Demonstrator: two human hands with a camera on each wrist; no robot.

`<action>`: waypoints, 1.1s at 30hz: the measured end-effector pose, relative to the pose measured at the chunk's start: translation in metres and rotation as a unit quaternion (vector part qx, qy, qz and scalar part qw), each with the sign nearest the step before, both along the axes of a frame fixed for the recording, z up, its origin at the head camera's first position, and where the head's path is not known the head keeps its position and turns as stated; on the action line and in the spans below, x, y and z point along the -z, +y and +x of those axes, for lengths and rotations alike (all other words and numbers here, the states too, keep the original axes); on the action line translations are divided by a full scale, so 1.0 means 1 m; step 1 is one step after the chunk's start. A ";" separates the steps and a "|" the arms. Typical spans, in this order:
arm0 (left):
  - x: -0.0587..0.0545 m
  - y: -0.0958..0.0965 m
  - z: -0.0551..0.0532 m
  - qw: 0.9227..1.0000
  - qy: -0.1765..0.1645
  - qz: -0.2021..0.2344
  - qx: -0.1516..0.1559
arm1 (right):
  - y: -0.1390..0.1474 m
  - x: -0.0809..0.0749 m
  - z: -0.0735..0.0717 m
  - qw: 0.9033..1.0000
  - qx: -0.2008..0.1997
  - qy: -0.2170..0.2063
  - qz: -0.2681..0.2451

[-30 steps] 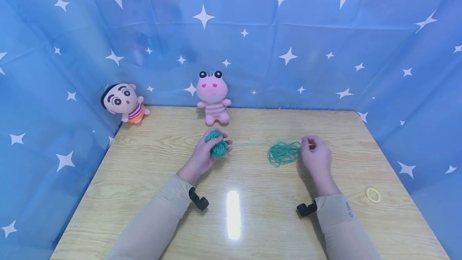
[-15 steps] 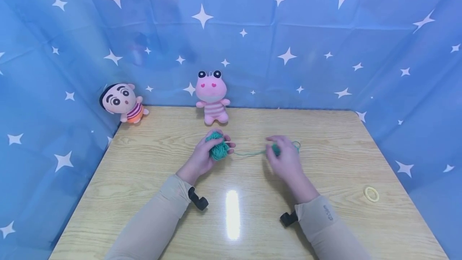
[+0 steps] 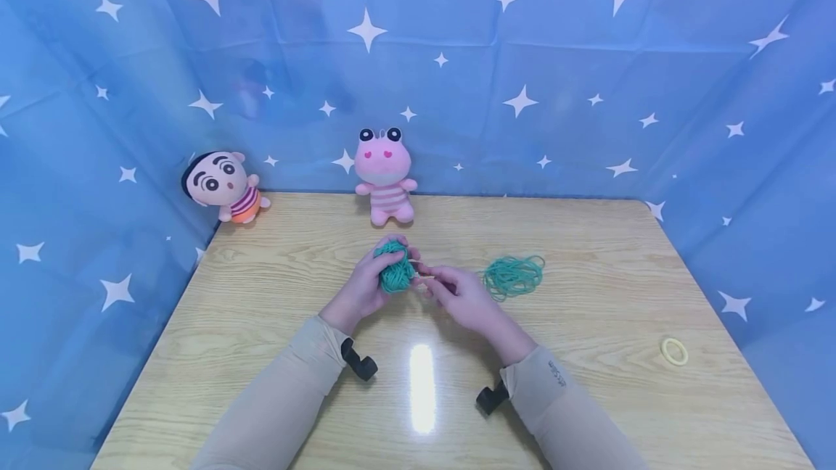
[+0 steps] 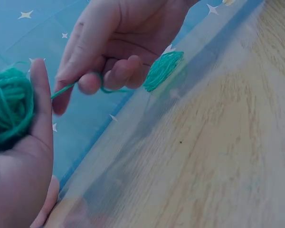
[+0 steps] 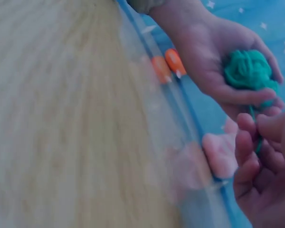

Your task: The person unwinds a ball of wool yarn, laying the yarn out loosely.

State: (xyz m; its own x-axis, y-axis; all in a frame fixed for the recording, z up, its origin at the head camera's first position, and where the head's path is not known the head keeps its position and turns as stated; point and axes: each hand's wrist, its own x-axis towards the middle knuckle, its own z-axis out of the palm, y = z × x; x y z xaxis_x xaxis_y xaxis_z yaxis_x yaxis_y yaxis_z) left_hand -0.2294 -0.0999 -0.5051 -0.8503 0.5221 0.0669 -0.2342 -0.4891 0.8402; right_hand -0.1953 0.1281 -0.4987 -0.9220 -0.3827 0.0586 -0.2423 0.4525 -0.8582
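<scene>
Two pale sleeves (image 3: 274, 390) slant inward over the wood-grain table (image 3: 366, 419), your forearms converging from the lower corners, a small black device (image 3: 360, 360) at the inner side of each wrist. A cream ring (image 3: 674, 352) lies flat on the tabletop, well to the right of your right arm. Ahead, your right hand (image 3: 465, 297) points leftward, its thumb and forefinger pinching a green strand (image 4: 69, 87) while the remaining fingers bend loosely below. Just beside it, your left hand (image 3: 366, 283) cradles a ball of green yarn (image 3: 397, 278), the thumb laid across it and the fingers curled around its far side. The strand runs from the ball to your right fingertips; whether the two hands touch, you cannot tell from these views. A loose tangle of yarn (image 3: 514, 277) rests on the table just past your right hand. At the table's back edge, a pink plush toy (image 3: 389, 199) in a striped top sits upright beyond your left hand, and a black-haired doll (image 3: 225, 183) leans at the far left corner. Behind them hangs a blue curtain (image 3: 575, 27) scattered with white stars.
</scene>
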 end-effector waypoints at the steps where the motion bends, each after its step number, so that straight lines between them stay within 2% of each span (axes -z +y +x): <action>1: 0.000 0.000 0.000 1.000 -0.002 -0.002 -0.001 | 0.003 -0.001 -0.001 1.000 0.007 0.006 0.010; 7: -0.001 0.002 -0.001 0.999 -0.011 -0.032 -0.013 | 0.022 -0.006 -0.005 0.992 0.046 0.093 0.069; 10: 0.000 0.002 -0.002 0.999 -0.014 -0.041 -0.016 | 0.027 -0.007 -0.007 0.989 0.077 0.114 0.048; 15: 0.001 0.001 -0.003 0.998 -0.012 -0.052 -0.015 | 0.033 -0.012 -0.008 0.982 0.130 0.135 -0.018; 20: 0.001 0.001 -0.001 0.997 0.006 -0.080 -0.018 | 0.046 -0.015 -0.009 0.974 0.170 0.123 -0.081; 23: 0.000 0.001 0.000 0.996 0.020 -0.089 -0.023 | 0.055 -0.017 -0.008 0.969 0.198 0.106 -0.098; 28: -0.002 0.001 0.002 0.998 0.004 -0.065 -0.021 | 0.071 -0.016 -0.008 0.957 0.252 0.109 -0.094; 33: -0.001 0.000 0.002 0.998 -0.006 -0.049 -0.028 | 0.086 -0.010 -0.010 0.948 0.282 0.112 -0.098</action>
State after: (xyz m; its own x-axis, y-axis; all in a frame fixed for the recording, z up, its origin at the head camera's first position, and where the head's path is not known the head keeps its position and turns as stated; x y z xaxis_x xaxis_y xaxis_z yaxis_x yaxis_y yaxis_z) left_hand -0.2278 -0.1000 -0.5037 -0.8792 0.4764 0.0073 -0.2190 -0.4176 0.8819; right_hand -0.2052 0.2138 -0.4887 -0.9327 0.2052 0.2965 -0.1961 0.4013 -0.8947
